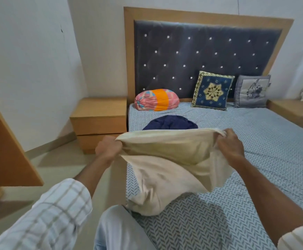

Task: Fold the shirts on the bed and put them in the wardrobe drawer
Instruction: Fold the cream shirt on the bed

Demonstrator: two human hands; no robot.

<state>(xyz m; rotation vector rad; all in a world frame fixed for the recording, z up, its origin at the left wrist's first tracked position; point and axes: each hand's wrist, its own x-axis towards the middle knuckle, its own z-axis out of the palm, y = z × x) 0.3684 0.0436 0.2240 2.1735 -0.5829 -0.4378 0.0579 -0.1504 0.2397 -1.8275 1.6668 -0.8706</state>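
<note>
Nearest: our knee (118, 230) in light trousers is at the mattress edge, and the cream shirt (167, 170) hangs in front of it, lower part bunched and touching the bed (255, 159).

Left hand (109, 150) is fisted tight around the shirt's left top edge. Right hand (230, 143) pinches the right top edge, fingers curled into the cloth. Both have hold of fabric and nothing else; the span between them sags slightly.

We read this as the step of shaking out and spreading before the first fold. To do it well:
- pull hands apart until the top edge is taut, else creases get folded in
- we can't tell which part we're holding (hem or shoulders), so check before laying it down
- lower it flat onto the bare sheet to the right, bottom first, so the bunched part unrolls rather than piles
- keep it short of the navy shirt (170, 122), which lies crumpled just beyond, still unfolded

Farther back: a pink-orange bolster (156, 100), two cushions (213, 91) against the padded headboard (201, 56), bedside cabinet (98, 118) on the left. The wooden panel (8, 150) at far left may be the wardrobe; no drawer clearly visible.
</note>
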